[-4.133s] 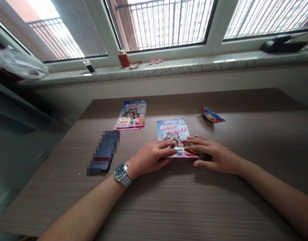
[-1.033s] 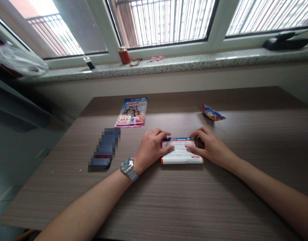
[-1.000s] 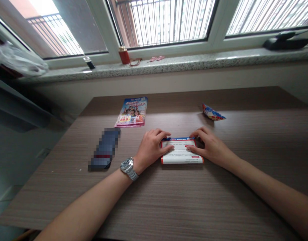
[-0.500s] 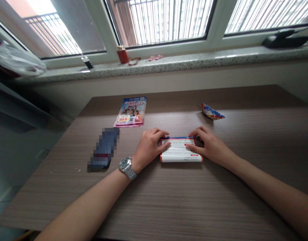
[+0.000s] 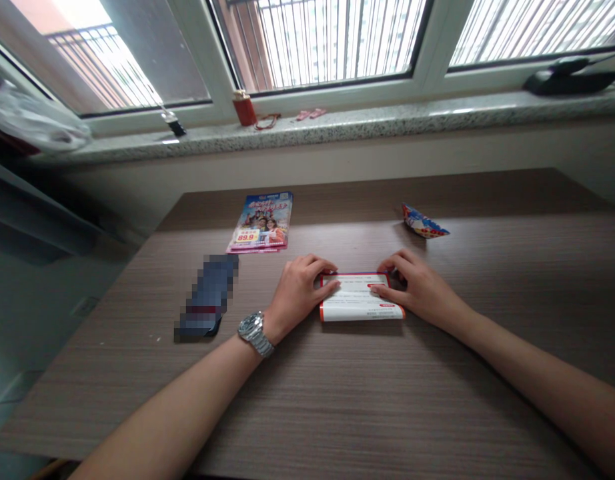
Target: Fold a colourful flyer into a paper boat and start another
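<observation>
A printed paper leaflet (image 5: pixel 357 308), white with red edges, lies on the table between my hands, its near part curving over. My left hand (image 5: pixel 305 287), with a metal watch on the wrist, grips its left side, thumb on top and fingers at the far edge. On the right side, my right hand (image 5: pixel 412 283) holds it the same way, thumb on the printed face and fingers curled behind the far corner. Beyond my right hand sits a folded paper piece (image 5: pixel 423 223) in blue and red. A stack of colourful flyers (image 5: pixel 262 223) lies beyond my left hand.
A blurred-out dark phone-like object (image 5: pixel 205 300) lies on the brown table (image 5: pixel 337 400), left of my left hand. Along the stone windowsill (image 5: pixel 387 120) stand a red bottle-like item (image 5: pixel 244 109), a small black-capped object (image 5: pixel 174 124) and a black device (image 5: pixel 567 80).
The leaflet's far edge has tilted slightly, so its blue strip there shows less. Both hands stay in almost the same place with the same grip.
</observation>
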Tool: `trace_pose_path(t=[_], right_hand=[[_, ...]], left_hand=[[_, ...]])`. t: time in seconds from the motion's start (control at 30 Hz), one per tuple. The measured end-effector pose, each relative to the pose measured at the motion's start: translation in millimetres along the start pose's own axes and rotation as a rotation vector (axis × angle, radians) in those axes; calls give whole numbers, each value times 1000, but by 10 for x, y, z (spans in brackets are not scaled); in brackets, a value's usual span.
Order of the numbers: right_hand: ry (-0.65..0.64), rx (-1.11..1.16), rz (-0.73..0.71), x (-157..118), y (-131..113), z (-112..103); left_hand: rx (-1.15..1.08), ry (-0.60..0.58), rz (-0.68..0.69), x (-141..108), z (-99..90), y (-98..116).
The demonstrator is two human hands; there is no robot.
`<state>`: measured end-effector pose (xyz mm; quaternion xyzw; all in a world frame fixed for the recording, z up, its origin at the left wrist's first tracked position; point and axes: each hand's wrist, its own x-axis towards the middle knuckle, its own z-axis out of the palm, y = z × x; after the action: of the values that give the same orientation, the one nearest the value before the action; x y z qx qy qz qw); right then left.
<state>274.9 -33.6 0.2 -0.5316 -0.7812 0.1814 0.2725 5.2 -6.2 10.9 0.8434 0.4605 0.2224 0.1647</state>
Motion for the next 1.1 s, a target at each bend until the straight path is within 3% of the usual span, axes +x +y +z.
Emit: trace_pose_path(t=[1.1], right_hand=[[-27,-16,-5,12,10,-6]], left_hand=[[-5,-2,22,5,4,2]])
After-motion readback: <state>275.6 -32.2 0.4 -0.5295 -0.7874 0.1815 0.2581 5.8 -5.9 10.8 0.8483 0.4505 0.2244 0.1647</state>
